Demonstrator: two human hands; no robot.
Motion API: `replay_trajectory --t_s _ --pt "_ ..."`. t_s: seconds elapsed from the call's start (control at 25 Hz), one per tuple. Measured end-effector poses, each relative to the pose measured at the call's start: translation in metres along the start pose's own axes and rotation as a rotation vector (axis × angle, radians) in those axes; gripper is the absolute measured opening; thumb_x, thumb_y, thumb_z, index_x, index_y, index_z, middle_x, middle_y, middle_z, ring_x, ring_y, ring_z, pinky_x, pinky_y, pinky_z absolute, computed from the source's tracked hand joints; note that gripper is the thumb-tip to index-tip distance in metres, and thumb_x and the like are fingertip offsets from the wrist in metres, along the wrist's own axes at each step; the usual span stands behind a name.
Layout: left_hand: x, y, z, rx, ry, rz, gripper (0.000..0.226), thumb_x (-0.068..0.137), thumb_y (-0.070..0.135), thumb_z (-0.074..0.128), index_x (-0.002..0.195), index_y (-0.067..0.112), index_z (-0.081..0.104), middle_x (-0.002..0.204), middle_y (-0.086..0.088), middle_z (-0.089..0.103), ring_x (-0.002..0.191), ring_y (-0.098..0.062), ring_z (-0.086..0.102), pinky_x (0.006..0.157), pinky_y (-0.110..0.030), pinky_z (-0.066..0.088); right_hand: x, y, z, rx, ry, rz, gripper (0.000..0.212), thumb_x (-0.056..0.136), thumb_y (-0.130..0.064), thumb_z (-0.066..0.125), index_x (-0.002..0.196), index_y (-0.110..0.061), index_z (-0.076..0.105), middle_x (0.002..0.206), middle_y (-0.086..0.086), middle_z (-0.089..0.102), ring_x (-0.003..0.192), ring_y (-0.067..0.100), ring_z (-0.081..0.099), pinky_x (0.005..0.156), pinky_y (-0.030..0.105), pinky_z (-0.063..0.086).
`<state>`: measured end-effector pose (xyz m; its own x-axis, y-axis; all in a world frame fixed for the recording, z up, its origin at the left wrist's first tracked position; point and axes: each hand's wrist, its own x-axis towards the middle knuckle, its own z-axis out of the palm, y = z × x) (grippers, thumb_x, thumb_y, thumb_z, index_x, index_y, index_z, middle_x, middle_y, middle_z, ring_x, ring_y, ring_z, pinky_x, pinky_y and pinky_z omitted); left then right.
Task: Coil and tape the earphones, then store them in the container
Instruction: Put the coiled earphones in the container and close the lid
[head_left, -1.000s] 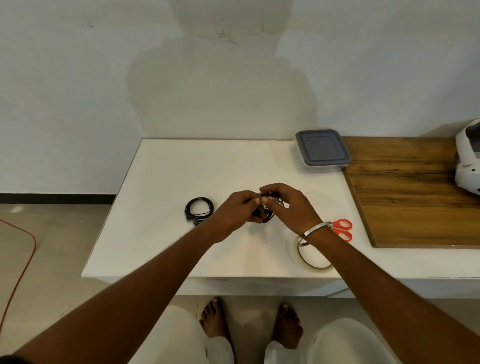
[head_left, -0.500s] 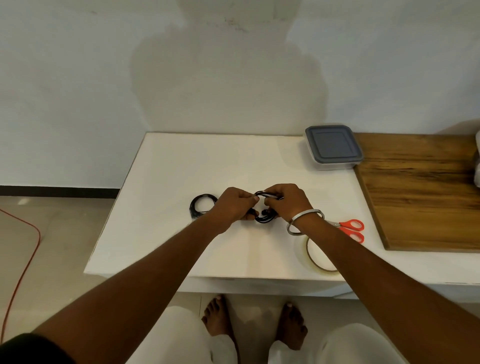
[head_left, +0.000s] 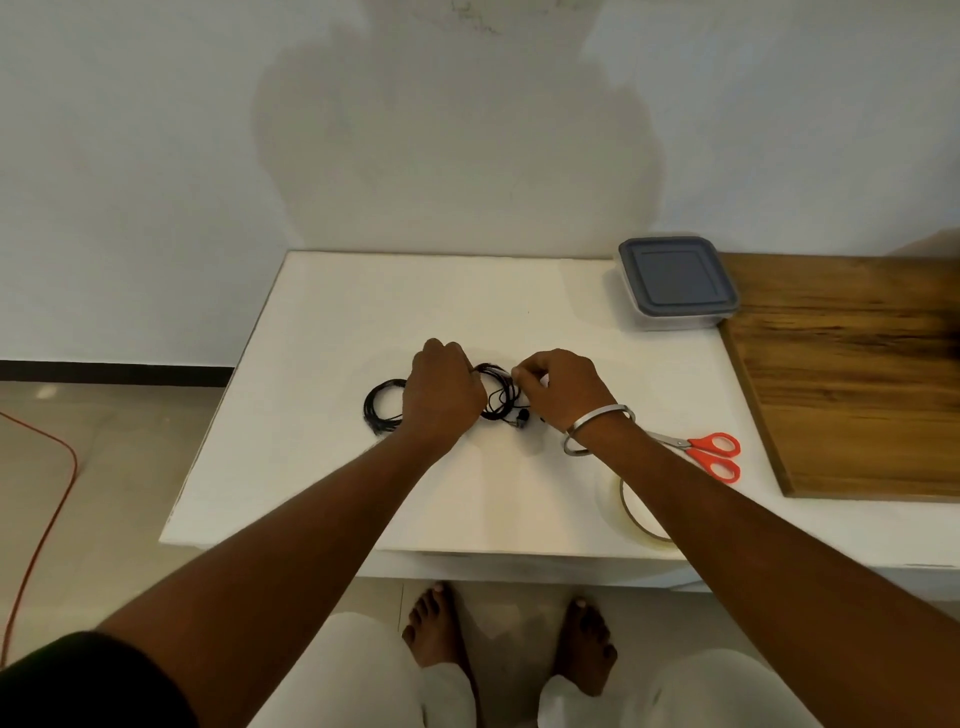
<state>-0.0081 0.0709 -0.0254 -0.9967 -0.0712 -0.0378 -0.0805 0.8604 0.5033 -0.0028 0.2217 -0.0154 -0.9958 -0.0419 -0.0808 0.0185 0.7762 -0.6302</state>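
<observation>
A coil of black earphones (head_left: 497, 396) is held low over the white tabletop (head_left: 332, 322) between both hands. The left hand (head_left: 442, 393) is curled on the coil's left side; the right hand (head_left: 561, 387) pinches its right edge. A second coiled cable (head_left: 383, 411) lies just left. A lidded container (head_left: 675, 283) stands at the rear right; scissors (head_left: 701, 453) and a tape roll (head_left: 631, 512) lie near the right forearm.

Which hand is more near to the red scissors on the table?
The right hand. It is beside the coiled earphones, with its wrist just left of the scissors. The left hand is farther left, beyond that coil.
</observation>
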Motion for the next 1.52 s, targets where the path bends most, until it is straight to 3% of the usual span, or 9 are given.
replay_trajectory --t_s 0.28,0.52,0.72,0.8,0.92,1.08,1.28,1.4,1.52 --pt "0.013 -0.001 0.000 0.004 0.031 0.067 0.026 0.093 0.037 0.047 0.106 0.017 0.057 0.105 0.003 0.050 0.107 -0.021 0.046 0.089 -0.035 0.025 0.013 0.031 -0.019 -0.075 0.170 -0.016 0.018 0.092 -0.017 0.052 0.103 -0.009 0.064 0.105 0.010 0.060 0.093 0.022 0.059 0.080 0.023 0.044" --pt "0.037 0.057 0.018 0.004 0.110 0.304 0.037 0.095 0.033 0.047 0.123 0.010 0.055 0.124 -0.008 0.051 0.118 -0.027 0.045 0.102 -0.037 0.028 0.028 0.074 -0.071 -0.284 0.359 -0.064 0.019 0.089 -0.016 0.056 0.107 -0.009 0.060 0.110 0.011 0.054 0.103 0.027 0.054 0.087 0.032 0.047" --pt "0.053 0.127 0.047 -0.011 0.049 0.374 0.038 0.098 0.030 0.045 0.127 0.007 0.049 0.127 -0.012 0.050 0.116 -0.030 0.047 0.097 -0.039 0.035 0.034 0.089 -0.120 -0.251 0.579 -0.074 0.012 0.091 -0.014 0.052 0.099 -0.006 0.054 0.101 0.014 0.054 0.089 0.025 0.053 0.070 0.028 0.042" --pt "0.057 0.148 0.059 -0.069 0.004 0.350 0.038 0.099 0.029 0.044 0.128 0.005 0.048 0.127 -0.014 0.050 0.116 -0.030 0.048 0.095 -0.040 0.038 0.037 0.102 -0.135 -0.242 0.621 -0.001 0.019 0.092 -0.016 0.051 0.106 -0.003 0.053 0.107 0.018 0.053 0.094 0.027 0.052 0.074 0.027 0.037" --pt "0.063 0.168 0.073 -0.286 -0.070 0.226 0.040 0.100 0.027 0.043 0.128 -0.002 0.044 0.125 -0.019 0.051 0.114 -0.031 0.052 0.089 -0.034 0.042 0.048 0.127 -0.145 -0.223 0.537 0.191 0.034 0.092 -0.019 0.052 0.118 0.003 0.049 0.119 0.024 0.049 0.109 0.036 0.048 0.089 0.036 0.040" --pt "0.075 0.180 0.081 -0.376 -0.087 0.032 0.042 0.101 0.028 0.043 0.125 -0.006 0.046 0.123 -0.020 0.056 0.114 -0.032 0.054 0.080 -0.027 0.037 0.059 0.134 -0.143 0.015 0.407 0.403 0.043 0.094 -0.026 0.051 0.123 0.006 0.048 0.124 0.026 0.054 0.113 0.039 0.052 0.089 0.037 0.044" --pt "0.080 0.174 0.078 -0.486 -0.128 -0.076 0.037 0.099 0.035 0.046 0.113 0.002 0.054 0.108 -0.015 0.064 0.098 -0.032 0.065 0.088 -0.041 0.053 0.066 0.131 -0.130 0.347 0.361 0.525 0.029 0.092 -0.023 0.053 0.107 0.001 0.059 0.097 0.020 0.067 0.087 0.036 0.067 0.080 0.043 0.056" --pt "0.069 0.150 0.062 -0.483 -0.102 -0.114 0.045 0.098 0.042 0.043 0.119 0.004 0.055 0.113 -0.012 0.063 0.101 -0.030 0.064 0.090 -0.043 0.053 0.059 0.122 -0.124 0.545 0.358 0.572 0.024 0.092 -0.013 0.051 0.105 0.004 0.060 0.086 0.016 0.065 0.070 0.030 0.066 0.066 0.034 0.055" --pt "0.049 0.109 0.043 -0.469 -0.112 -0.091 0.029 0.099 0.031 0.044 0.112 0.007 0.056 0.109 -0.011 0.065 0.095 -0.026 0.064 0.085 -0.038 0.055 0.043 0.107 -0.115 0.597 0.346 0.556 0.023 0.092 -0.011 0.052 0.111 0.002 0.058 0.087 0.015 0.064 0.063 0.023 0.063 0.065 0.029 0.054"
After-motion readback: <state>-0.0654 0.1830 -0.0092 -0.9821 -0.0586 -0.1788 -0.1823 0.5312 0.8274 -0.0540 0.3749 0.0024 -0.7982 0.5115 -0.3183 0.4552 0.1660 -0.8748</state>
